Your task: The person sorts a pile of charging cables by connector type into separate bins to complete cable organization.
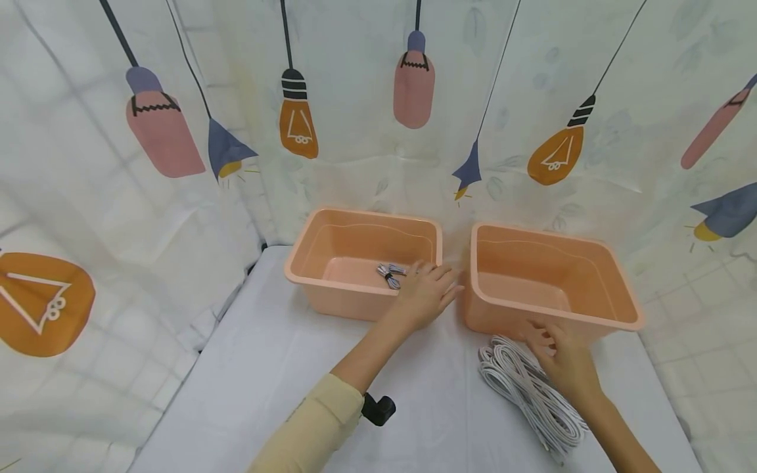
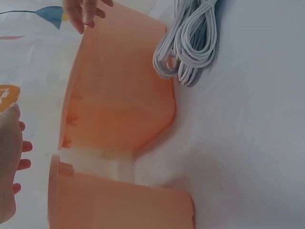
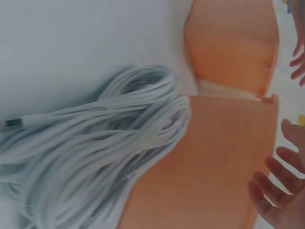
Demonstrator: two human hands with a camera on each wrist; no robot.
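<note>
Two bare hands work over a cloth-covered counter point(image 1: 254, 401) around the right tub point(image 1: 497, 318). The bundle of white cable point(image 1: 532, 394) lies on the cloth directly in front of the right tub, close against its outer wall. Above that bundle, near the right tub's front wall, the right grip point(image 1: 562, 358) hangs loosely curled, fingers parted, holding nothing. Left of the right tub, over the near corner of the neighbouring left tub point(image 1: 349, 302), the left grip point(image 1: 428, 289) is spread wide, likewise bare. Inside that neighbour, also to the right tub's left, sit small banded leads point(image 1: 389, 279).

The likely trouble is the bundle's looseness: many slack loops, with no tie clear enough to make out. A pinch on only a few outer strands could draw those loops out and leave the rest sagging toward the right tub's base. The dark-tipped cable end point(image 3: 14, 123), on the side away from the right tub, could trail and snag on its rim during a lift. A knuckle bumping the right tub's front wall could nudge it askew.
</note>
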